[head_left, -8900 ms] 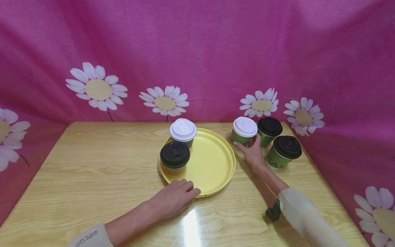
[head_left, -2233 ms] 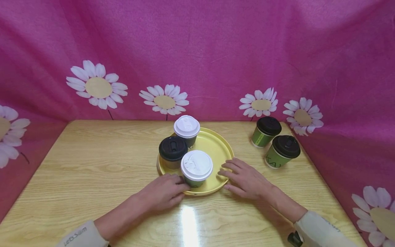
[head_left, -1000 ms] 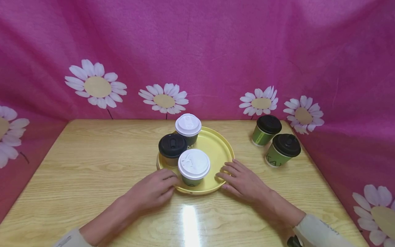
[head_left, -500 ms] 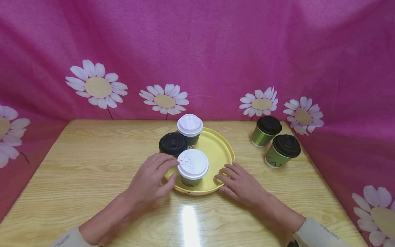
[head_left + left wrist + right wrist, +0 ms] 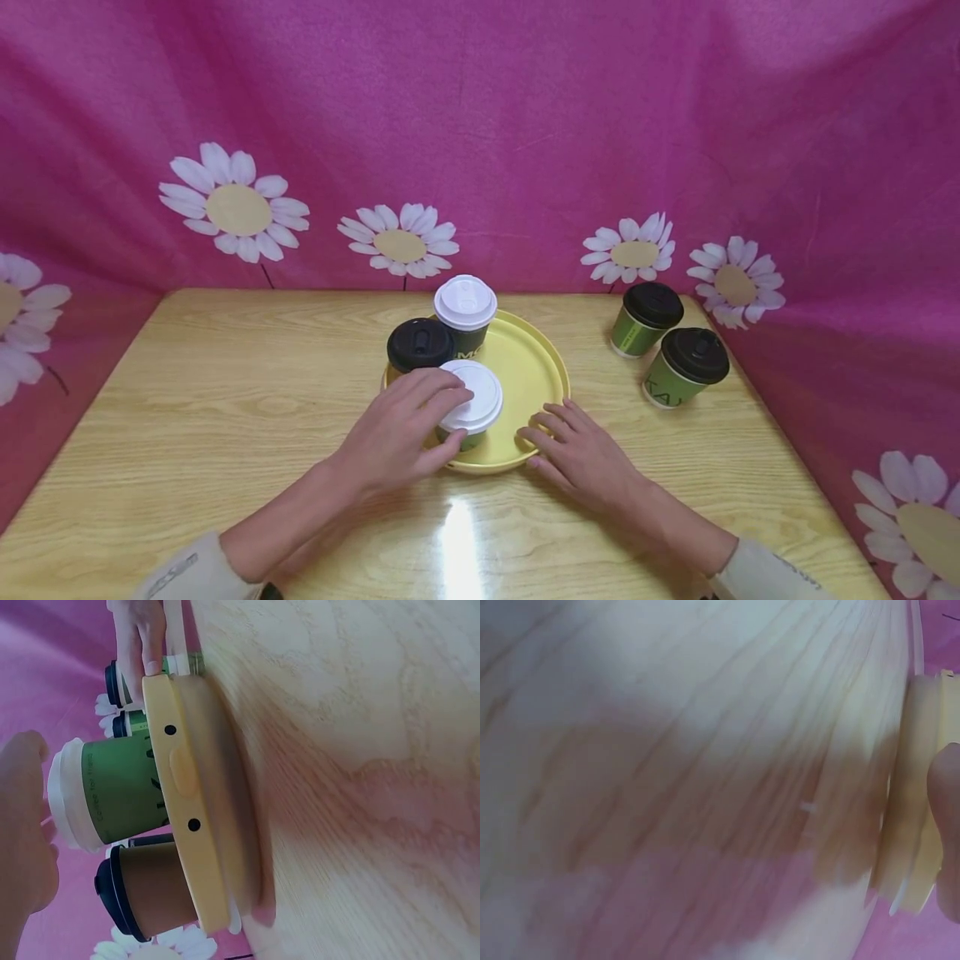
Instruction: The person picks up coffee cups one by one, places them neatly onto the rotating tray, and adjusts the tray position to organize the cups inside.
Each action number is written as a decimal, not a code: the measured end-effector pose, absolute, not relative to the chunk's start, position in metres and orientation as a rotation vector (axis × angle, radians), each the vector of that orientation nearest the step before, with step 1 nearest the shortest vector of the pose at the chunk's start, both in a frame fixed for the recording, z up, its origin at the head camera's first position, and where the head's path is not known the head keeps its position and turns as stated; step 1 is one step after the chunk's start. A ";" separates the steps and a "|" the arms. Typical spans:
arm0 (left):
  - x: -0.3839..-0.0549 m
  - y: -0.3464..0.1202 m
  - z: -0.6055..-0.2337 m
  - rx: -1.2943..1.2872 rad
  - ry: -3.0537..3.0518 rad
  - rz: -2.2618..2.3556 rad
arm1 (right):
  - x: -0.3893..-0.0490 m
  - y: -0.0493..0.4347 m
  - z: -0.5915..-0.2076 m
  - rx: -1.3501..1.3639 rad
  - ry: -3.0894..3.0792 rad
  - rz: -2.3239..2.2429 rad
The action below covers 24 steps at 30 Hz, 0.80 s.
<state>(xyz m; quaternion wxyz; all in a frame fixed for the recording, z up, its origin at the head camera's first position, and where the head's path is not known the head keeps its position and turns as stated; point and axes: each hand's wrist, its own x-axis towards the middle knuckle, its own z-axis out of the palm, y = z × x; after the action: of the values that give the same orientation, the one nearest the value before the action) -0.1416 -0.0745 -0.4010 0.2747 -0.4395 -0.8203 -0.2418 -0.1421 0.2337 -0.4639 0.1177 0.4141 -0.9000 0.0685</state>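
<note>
A round yellow tray (image 5: 531,367) bears three lidded paper coffee cups. My left hand (image 5: 397,429) reaches over the front green cup with a white lid (image 5: 483,400), its fingers spread and loosely bent beside the lid; contact is unclear. In the left wrist view this green cup (image 5: 124,787) stands upright, with the hand along its lid. Behind are a brown cup with a black lid (image 5: 420,343), partly hidden by the hand, and a dark cup with a white lid (image 5: 466,304). My right hand (image 5: 581,454) holds the tray's right rim, fingers over it, thumb outside (image 5: 945,817).
Two green cups with black lids, one farther back (image 5: 647,321) and one nearer (image 5: 684,371), stand at the right of the wooden table (image 5: 247,392). A pink flowered cloth (image 5: 480,150) hangs behind the table and at both sides.
The front green cup came from the right onto the tray. Since then the tray has turned slightly clockwise. My left hand has left the tray's rim and risen to the front cup's lid.
</note>
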 end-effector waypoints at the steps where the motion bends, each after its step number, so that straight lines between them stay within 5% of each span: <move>1: -0.142 -0.073 -0.401 -1.192 -2.207 -0.634 | -0.141 0.233 -0.464 1.206 -2.634 0.202; 24: -0.147 -0.065 -0.400 -1.264 -2.200 -0.512 | -0.127 0.219 -0.467 1.092 -2.634 0.176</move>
<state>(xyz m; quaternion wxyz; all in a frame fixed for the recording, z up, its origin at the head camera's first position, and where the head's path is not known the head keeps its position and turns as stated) -0.1473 -0.0653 -0.4004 0.2729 -0.4697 -0.8177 -0.1904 -0.1273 0.2188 -0.4673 0.1420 0.3784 -0.9126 0.0609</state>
